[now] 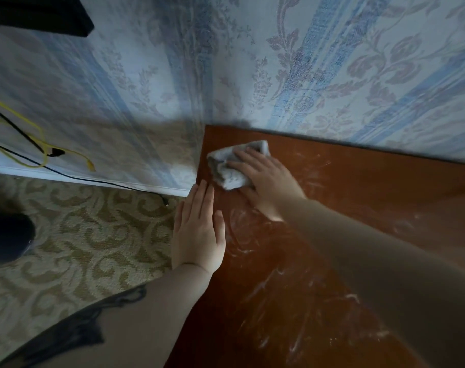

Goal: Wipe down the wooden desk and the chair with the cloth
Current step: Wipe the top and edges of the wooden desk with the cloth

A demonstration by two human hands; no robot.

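2 hands (198,229) (266,181) at desk's (359,197) left-rear corner, fingers straight, right atop cloth (226,168), left along the edge.

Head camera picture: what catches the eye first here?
The reddish wooden desk, streaked with pale smears, fills the right side against blue patterned wallpaper. At its far corner the right hand presses a grey cloth, while the left hand lies flat on the desk's edge.

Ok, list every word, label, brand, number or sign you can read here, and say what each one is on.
None: no readable text shows in the head view.
Wallpaper: floral pattern and stripes only, no lettering.
Wooden desk: bare wood with pale smears, no label.
Cloth under the right hand: plain, no tag visible.
Dark object at top left: too dark to show any marking.
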